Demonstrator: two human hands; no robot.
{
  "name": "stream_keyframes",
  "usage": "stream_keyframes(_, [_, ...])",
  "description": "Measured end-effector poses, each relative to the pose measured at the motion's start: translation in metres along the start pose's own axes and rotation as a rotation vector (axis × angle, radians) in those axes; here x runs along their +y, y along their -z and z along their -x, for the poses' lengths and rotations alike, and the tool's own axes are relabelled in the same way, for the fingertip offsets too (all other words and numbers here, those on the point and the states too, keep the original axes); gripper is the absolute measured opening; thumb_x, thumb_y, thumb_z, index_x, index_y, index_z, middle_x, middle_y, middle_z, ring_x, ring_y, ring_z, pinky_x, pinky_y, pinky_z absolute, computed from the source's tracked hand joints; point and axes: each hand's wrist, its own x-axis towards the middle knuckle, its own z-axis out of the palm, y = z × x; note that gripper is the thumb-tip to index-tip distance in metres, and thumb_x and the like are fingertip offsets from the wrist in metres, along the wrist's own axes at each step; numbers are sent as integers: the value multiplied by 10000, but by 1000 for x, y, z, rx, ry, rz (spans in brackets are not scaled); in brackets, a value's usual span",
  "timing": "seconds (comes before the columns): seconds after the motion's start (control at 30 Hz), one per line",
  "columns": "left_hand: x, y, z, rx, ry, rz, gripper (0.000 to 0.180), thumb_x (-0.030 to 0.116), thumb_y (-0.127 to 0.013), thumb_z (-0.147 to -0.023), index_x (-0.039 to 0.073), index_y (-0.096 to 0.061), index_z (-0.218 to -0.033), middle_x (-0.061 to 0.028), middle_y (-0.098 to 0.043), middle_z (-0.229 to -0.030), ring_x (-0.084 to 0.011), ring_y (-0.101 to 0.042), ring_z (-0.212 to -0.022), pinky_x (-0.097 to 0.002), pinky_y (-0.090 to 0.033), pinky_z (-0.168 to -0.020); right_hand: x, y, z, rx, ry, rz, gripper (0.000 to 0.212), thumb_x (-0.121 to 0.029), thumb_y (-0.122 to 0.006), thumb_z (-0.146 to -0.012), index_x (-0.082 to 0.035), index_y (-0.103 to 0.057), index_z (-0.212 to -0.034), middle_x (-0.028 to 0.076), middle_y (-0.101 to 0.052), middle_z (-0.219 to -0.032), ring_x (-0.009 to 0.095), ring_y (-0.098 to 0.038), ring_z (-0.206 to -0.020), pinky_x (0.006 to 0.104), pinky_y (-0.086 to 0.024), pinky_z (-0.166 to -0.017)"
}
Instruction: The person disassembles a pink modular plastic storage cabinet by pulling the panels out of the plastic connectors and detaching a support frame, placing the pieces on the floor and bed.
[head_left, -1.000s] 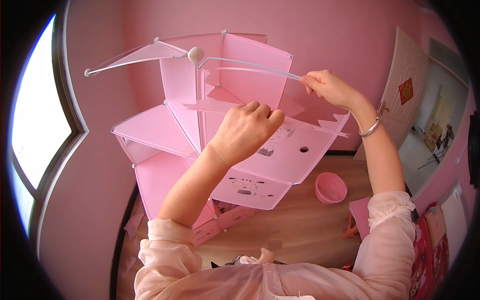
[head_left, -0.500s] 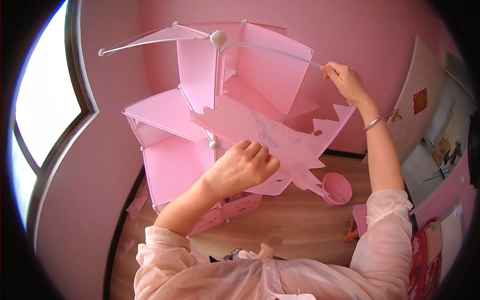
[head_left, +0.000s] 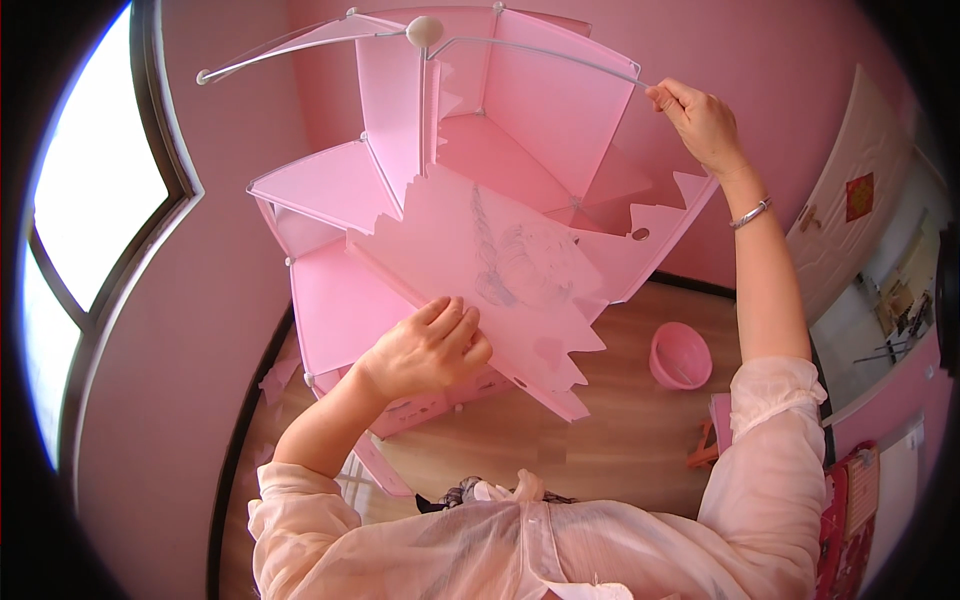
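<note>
My left hand [head_left: 425, 345] is closed on the edge of a broken pink plastic panel [head_left: 530, 330] with jagged edges and a faint grey drawing. The panel hangs tilted in front of a pink cube cabinet [head_left: 345, 315]. Up at the right, my right hand [head_left: 700, 125] is closed round the end of a thin metal rod [head_left: 560, 57], which runs to a large white round connector [head_left: 424, 32] at the cabinet's front corner. Below the right hand, another jagged pink piece [head_left: 655, 250] with a small hole slants along a straight strip, partly behind the panel.
A pink bowl [head_left: 681, 356] sits on the wooden floor [head_left: 560, 460] at the right. Pink scraps [head_left: 280, 378] lie by the left wall. A bright window [head_left: 95, 180] is at the left and a white door [head_left: 840, 200] at the right.
My left hand has moved left and down with the broken panel, which has swung left and shows more of its drawing. The right hand still grips the rod. The cabinet appears higher in view.
</note>
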Motion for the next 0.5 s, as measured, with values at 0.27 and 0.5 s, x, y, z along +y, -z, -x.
stream_keyframes(0.27, [15,-15,3,83,87,25,122,33,-561,-630,41,-446,-670,-132,-565,-854,-256,-573,-800,-332,-482,-710,22,-10,-2,126,115,28,332,-409,-464,-816,-111,-593,-745,46,-568,-582,244,-548,-572,332,-422,-520])
stream_keyframes(0.5, [26,-35,14,5,158,113,136,42,-567,-614,33,-456,-692,-139,-561,-896,-261,-569,-827,-338,-480,-715,7,3,0,30,129,-60,323,-382,-455,-830,-85,-522,-721,68,-533,-548,252,-531,-556,348,-407,-499])
